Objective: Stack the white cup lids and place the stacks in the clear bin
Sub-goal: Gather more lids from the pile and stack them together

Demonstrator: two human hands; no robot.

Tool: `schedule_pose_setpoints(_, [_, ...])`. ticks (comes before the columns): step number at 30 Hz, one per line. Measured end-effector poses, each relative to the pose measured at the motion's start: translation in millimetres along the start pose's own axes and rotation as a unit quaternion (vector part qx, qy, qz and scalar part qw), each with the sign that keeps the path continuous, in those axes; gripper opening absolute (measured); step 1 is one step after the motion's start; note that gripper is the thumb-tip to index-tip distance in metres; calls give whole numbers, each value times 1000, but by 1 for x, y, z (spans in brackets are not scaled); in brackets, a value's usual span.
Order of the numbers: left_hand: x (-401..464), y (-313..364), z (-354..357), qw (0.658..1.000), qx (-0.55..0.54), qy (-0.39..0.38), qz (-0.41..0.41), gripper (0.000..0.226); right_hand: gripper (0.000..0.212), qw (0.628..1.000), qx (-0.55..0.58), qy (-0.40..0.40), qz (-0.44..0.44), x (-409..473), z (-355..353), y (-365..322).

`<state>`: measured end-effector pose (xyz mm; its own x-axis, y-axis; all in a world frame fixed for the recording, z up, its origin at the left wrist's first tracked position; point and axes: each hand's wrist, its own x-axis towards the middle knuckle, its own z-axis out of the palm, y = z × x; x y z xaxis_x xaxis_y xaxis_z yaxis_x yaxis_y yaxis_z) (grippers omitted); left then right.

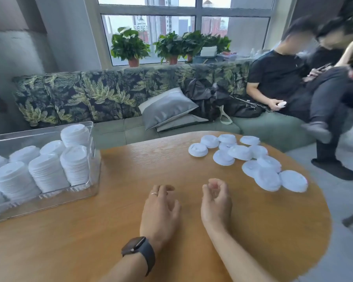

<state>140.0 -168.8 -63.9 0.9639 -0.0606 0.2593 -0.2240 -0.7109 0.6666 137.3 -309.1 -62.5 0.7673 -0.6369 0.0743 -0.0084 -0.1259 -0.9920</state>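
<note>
Both your left hand [161, 210] and right hand [216, 202] are hovering empty, each grip loosely apart. Loose white cup lids [251, 161] are lying on the surface well right of the clear bin [94, 159]; reach there, nesting them squarely.

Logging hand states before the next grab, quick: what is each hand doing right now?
Left hand: open, fingers loosely curled, holding nothing, over the table.
Right hand: open, fingers curled, empty, short of the loose lids.
</note>
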Motion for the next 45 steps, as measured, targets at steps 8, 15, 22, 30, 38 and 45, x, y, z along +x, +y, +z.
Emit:
schedule_pose_setpoints(8, [90,19,49,995,64,-68,32,70,22,1000,-5,19,2,69,-6,11])
schedule_pose_setpoints(15, [170,23,88,993,80,-75,34,82,27,996,-43,70,-25,123,9,13])
schedule_pose_setpoints(22, [220,19,109,990,83,-96,55,97,42,974,-174,142,-36,147,21,17])
schedule_pose_setpoints(30, [214,14,101,998,-14,-48,42,82,43,956,-256,131,-63,150,25,18])
schedule_pose_setpoints(38, [172,4,76,996,-84,-1,36,87,43,947,-286,134,-55,146,25,14])
schedule_pose_setpoints(45, [142,-8,62,996,-90,16,21,84,42,914,-390,99,-56,148,30,20])
